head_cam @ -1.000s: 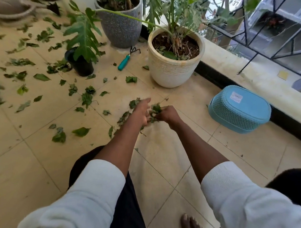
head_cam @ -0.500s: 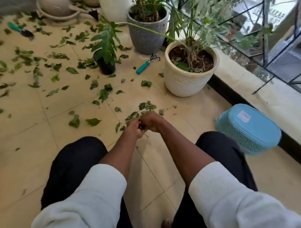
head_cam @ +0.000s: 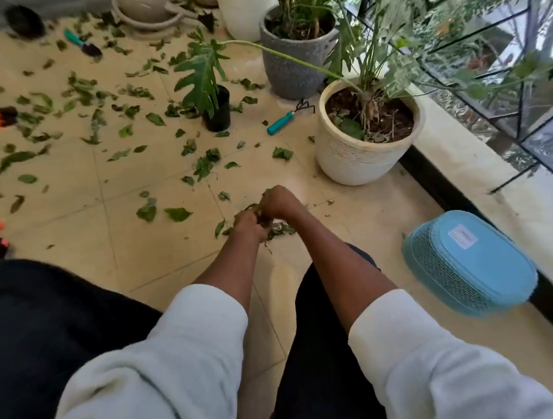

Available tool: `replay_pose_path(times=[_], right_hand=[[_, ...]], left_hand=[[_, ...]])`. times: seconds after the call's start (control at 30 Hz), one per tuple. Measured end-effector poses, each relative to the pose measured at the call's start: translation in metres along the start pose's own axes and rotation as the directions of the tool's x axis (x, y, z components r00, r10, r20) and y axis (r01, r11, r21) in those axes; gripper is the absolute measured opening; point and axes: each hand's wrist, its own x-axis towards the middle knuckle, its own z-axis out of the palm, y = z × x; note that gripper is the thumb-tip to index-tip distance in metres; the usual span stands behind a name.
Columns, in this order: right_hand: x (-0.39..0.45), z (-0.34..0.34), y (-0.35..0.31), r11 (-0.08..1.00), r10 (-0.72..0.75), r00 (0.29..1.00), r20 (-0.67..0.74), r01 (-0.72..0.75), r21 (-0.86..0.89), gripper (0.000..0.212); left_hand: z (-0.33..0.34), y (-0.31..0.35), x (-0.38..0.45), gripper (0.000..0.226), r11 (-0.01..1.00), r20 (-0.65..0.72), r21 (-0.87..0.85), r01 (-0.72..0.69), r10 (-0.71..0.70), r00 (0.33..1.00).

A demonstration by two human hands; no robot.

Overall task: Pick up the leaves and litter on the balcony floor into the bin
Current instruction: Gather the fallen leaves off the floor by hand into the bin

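Head view: I'm seeing the left hand and right hand clenching together around a clump of leaves, near the white pot; the blue bin is lying overturned just beyond it.

Bare tile lies open toward the blue bin; the white pot blocks beyond.

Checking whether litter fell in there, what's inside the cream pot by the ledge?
The cream pot holds dark soil, plant stems and some leaves. Anything beneath the soil is hidden.
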Motion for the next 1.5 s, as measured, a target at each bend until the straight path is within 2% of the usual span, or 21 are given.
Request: replay_pose_path(times=[0.03,0.07,0.13,0.17,0.23,0.33,0.4,0.47,0.53,0.7,0.77,0.8,0.83,0.9,0.97,1.03,1.1,1.17,1.23,1.33,1.5], right_hand=[[0.009,-0.009,0.004,0.994,0.036,0.999,0.018,-0.038,0.103,0.019],[0.019,-0.016,0.01,0.971,0.086,0.996,-0.024,-0.079,0.226,0.018],[0.036,-0.018,0.036,0.924,0.223,0.958,-0.18,-0.149,0.353,0.03],[0.032,-0.019,0.047,0.935,0.25,0.938,-0.239,-0.17,0.312,0.03],[0.037,-0.014,0.077,0.935,0.307,0.919,-0.249,-0.241,0.262,0.018],[0.049,-0.011,0.119,0.931,0.348,0.908,-0.235,-0.307,0.196,0.045],[0.064,-0.005,0.138,0.881,0.463,0.864,-0.197,-0.426,0.207,0.07],[0.077,0.006,0.148,0.895,0.442,0.883,-0.157,-0.422,0.145,0.079],[0.076,0.02,0.137,0.928,0.37,0.922,-0.111,-0.363,0.083,0.076],[0.059,0.061,0.092,0.987,0.119,0.993,0.008,-0.12,0.105,0.065],[0.051,0.067,0.076,0.991,0.023,1.0,-0.001,-0.023,0.135,0.062],[0.047,0.063,0.07,0.985,-0.002,0.998,-0.056,0.012,0.173,0.058],[0.046,0.057,0.069,0.976,0.011,0.992,-0.126,0.017,0.215,0.053],[0.052,0.041,0.073,0.972,0.139,0.972,-0.189,-0.097,0.213,0.049],[0.058,0.033,0.085,0.951,0.305,0.951,-0.049,-0.301,0.071,0.061],[0.049,0.04,0.086,0.912,0.409,0.902,0.141,-0.399,-0.094,0.093],[0.04,0.058,0.083,0.915,0.39,0.898,0.204,-0.353,-0.194,0.115],[0.037,0.071,0.077,0.924,0.338,0.929,0.152,-0.296,-0.241,0.122],[0.041,0.072,0.069,0.947,0.271,0.956,0.111,-0.245,-0.208,0.115],[0.055,0.062,0.064,0.985,0.157,0.984,0.078,-0.151,-0.08,0.089],[0.091,0.026,0.055,0.994,0.077,0.997,0.015,-0.076,-0.08,0.09]], left_hand=[[0.002,0.0,0.004,0.024,0.997,-0.023,-0.076,0.016,-0.018,1.0],[0.002,-0.001,0.015,0.028,0.999,-0.054,-0.035,0.017,-0.019,0.998],[0.005,0.002,0.024,0.034,0.995,-0.02,-0.079,0.053,-0.054,0.998],[0.005,0.002,0.027,0.035,0.997,0.008,-0.052,0.053,-0.053,0.999],[0.01,0.001,0.035,0.033,0.998,0.059,-0.037,0.059,-0.057,0.997],[0.017,0.008,0.038,0.032,0.998,0.073,-0.042,0.044,-0.041,0.996],[0.016,0.012,0.045,0.035,0.998,0.093,-0.06,0.034,-0.028,0.995],[0.008,0.018,0.054,0.036,0.998,0.075,-0.06,0.036,-0.032,0.997],[-0.001,0.023,0.059,0.035,0.996,0.038,-0.081,0.041,-0.038,0.999],[-0.02,0.029,0.067,0.035,0.994,0.018,-0.108,0.024,-0.023,1.0],[-0.025,0.031,0.068,0.034,0.992,0.004,-0.125,0.016,-0.015,1.0],[-0.027,0.032,0.066,0.032,0.992,-0.005,-0.125,0.015,-0.016,1.0],[-0.029,0.034,0.066,0.03,0.991,-0.011,-0.131,0.017,-0.019,1.0],[-0.033,0.037,0.066,0.027,0.989,-0.015,-0.15,0.017,-0.02,1.0],[-0.037,0.039,0.064,0.026,0.988,-0.022,-0.155,0.014,-0.018,1.0],[-0.038,0.037,0.062,0.025,0.988,-0.025,-0.155,0.011,-0.015,1.0],[-0.037,0.034,0.061,0.026,0.988,-0.017,-0.157,0.013,-0.016,1.0],[-0.034,0.03,0.061,0.028,0.988,-0.003,-0.153,0.021,-0.022,1.0],[-0.033,0.031,0.061,0.027,0.987,0.006,-0.163,0.008,-0.007,1.0],[-0.038,0.035,0.063,0.026,0.985,-0.008,-0.174,0.001,-0.002,1.0],[-0.043,0.04,0.066,0.026,0.982,-0.021,-0.19,0.002,-0.006,1.0]])
